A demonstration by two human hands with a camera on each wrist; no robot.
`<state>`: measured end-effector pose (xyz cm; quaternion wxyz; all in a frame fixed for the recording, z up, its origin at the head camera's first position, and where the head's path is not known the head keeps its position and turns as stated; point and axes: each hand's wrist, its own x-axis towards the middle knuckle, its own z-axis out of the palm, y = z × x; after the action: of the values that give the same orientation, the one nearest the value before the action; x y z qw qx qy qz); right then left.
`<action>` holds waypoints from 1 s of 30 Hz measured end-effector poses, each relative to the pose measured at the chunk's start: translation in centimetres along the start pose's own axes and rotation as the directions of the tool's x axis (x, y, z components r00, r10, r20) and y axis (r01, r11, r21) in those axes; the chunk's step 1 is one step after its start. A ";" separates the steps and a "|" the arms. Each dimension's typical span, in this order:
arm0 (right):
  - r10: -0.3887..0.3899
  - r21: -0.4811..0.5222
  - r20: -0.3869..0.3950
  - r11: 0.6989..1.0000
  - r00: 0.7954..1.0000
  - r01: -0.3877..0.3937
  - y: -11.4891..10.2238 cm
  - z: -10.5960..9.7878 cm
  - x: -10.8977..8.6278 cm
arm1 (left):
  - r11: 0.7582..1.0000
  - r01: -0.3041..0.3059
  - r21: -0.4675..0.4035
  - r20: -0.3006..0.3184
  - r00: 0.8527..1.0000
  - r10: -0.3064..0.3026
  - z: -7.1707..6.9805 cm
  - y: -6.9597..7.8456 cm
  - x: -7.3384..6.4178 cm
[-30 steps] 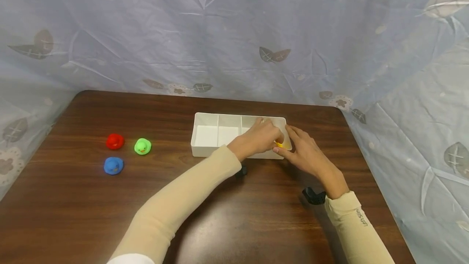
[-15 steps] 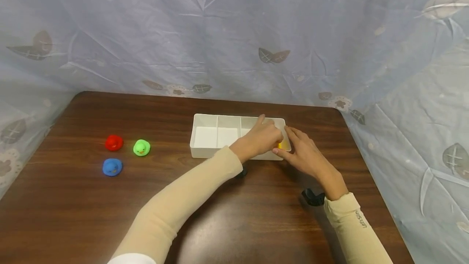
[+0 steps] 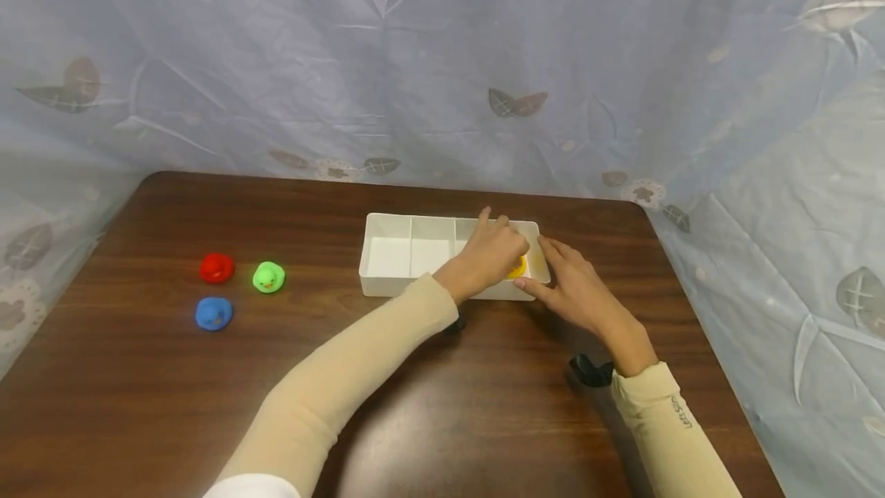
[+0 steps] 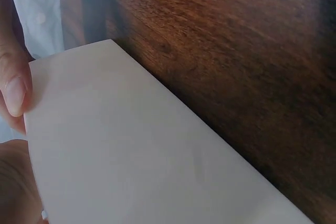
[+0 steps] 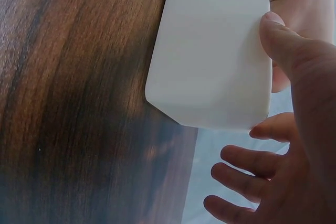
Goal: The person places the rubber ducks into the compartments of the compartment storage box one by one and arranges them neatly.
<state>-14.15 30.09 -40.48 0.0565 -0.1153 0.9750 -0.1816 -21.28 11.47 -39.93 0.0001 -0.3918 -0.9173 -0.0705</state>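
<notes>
In the head view, my left hand (image 3: 489,252) reaches over a white divided box (image 3: 389,286) into its right-end compartment. Its curled fingers hold a small yellow rubber duck (image 3: 517,267), which is mostly hidden under the hand. My right hand (image 3: 577,287) grips the box's right end, thumb at the near rim and index finger at the end wall. The right wrist view shows that thumb (image 5: 275,35) pressed to the box side (image 5: 210,61), with the other fingers spread apart. In the left wrist view the box wall (image 4: 115,129) fills much of the picture.
Red (image 3: 217,268), green (image 3: 269,277) and blue (image 3: 213,313) rubber ducks sit on the brown wooden table (image 3: 442,421), left of the box. A patterned curtain (image 3: 415,98) hangs behind the table's far edge. Black wrist devices (image 3: 591,370) show under the forearms.
My left hand has shifted slightly left inside the compartment, and the yellow duck has moved left with it. The right hand and the box stay in place.
</notes>
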 end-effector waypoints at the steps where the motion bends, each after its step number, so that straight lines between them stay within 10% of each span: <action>1: 0.000 -0.001 0.001 1.000 1.000 0.000 0.0 0.0 0.0 | 1.000 0.005 0.001 0.001 1.000 -0.005 0.0 0.0 0.0; 22: 0.000 0.003 -0.017 1.000 1.000 0.000 0.0 0.2 0.0 | 0.997 0.081 -0.009 -0.021 0.996 -0.081 0.4 0.4 -0.1; 30: 0.000 -0.001 -0.023 1.000 1.000 0.000 0.1 0.0 -0.1 | 0.995 0.070 -0.069 -0.097 0.992 -0.077 -1.7 -1.1 -2.1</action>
<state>-14.10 30.17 -40.55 0.0451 -0.1131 0.9756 -0.1826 -20.72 9.00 -38.52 0.0305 -0.3535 -0.9272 -0.1200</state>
